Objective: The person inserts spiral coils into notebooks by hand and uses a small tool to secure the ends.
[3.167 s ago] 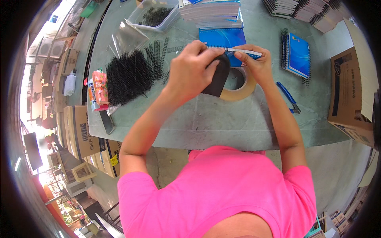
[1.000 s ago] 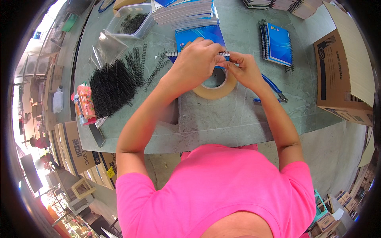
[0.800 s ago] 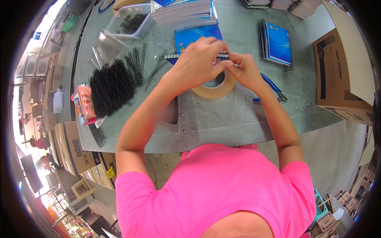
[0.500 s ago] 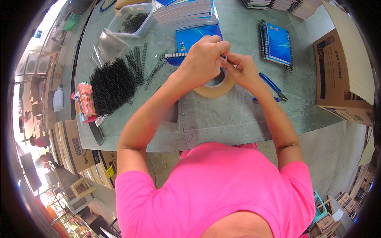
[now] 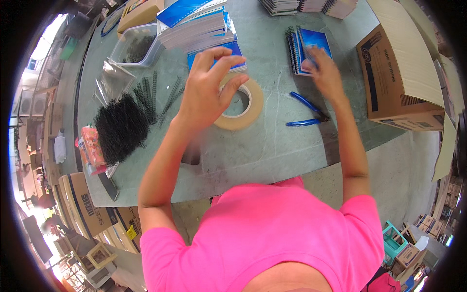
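Carefully square the blue-covered, dark-spiral notebooks (image 5: 318,36) at two o'clock from the wide tan tape roll (image 5: 255,104), lining up spine with spine and corner with corner. Best to press flat near the middle of the cover with the right hand (image 5: 325,73), rather than on the dark coils, so as not to bend or mesh them. Blurred there, so impossible to tell whether clamped on the top notebook or merely resting against it. Look to ten o'clock for the left hand (image 5: 204,87), well apart from the right, fingers spread in a loose curve, gripping nothing visible, partly overlapping the tape roll from above. Probably useful at the pile's left side, for steadying.

Mind the right forearm (image 5: 350,136), just beside the blue-handled cutting pliers (image 5: 304,122) at three o'clock; better to lift than to drag sideways. Farther out toward three o'clock, watch for the open brown cardboard box (image 5: 389,73), near the notebooks, leaving only a narrow strip between. Beware also the bundle of loose black spiral coils (image 5: 119,129) between eight and nine o'clock, easy to snag. Use the room at five o'clock on the grey-green counter (image 5: 272,151), stopping short of the front edge at six.
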### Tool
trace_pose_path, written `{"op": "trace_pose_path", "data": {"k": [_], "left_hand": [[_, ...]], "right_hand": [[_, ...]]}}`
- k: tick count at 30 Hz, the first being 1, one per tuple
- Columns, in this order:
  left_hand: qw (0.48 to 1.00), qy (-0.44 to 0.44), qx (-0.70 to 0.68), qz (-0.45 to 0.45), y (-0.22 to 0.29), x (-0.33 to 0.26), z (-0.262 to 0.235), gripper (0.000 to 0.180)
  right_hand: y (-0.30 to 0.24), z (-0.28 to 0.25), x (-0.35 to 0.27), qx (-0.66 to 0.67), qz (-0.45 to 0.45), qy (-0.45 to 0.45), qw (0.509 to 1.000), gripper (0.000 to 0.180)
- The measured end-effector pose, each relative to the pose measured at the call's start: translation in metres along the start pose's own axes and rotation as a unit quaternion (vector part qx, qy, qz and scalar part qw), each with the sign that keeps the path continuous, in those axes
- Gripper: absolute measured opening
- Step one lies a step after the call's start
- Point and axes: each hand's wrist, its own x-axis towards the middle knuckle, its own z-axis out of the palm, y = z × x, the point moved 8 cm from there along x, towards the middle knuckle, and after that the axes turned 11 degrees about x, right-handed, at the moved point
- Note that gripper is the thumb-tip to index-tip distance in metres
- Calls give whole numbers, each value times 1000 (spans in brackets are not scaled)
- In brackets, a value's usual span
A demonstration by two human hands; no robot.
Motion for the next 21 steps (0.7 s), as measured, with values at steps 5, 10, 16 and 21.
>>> {"op": "trace_pose_path", "data": {"k": [5, 10, 16, 21], "left_hand": [[999, -27, 18, -18, -17, -16, 12, 26], [999, -33, 23, -21, -30, -18, 12, 23], [978, -136, 154, -18, -96, -29, 33, 29], [970, -123, 208, 33, -96, -43, 58, 37]], "right_hand": [[0, 25, -14, -59, 8, -34, 998, 58], [-10, 39, -21, -60, 8, -29, 998, 52], [-6, 39, -15, -62, 8, -4, 998, 52], [-7, 34, -7, -42, 15, -20, 999, 56]]}}
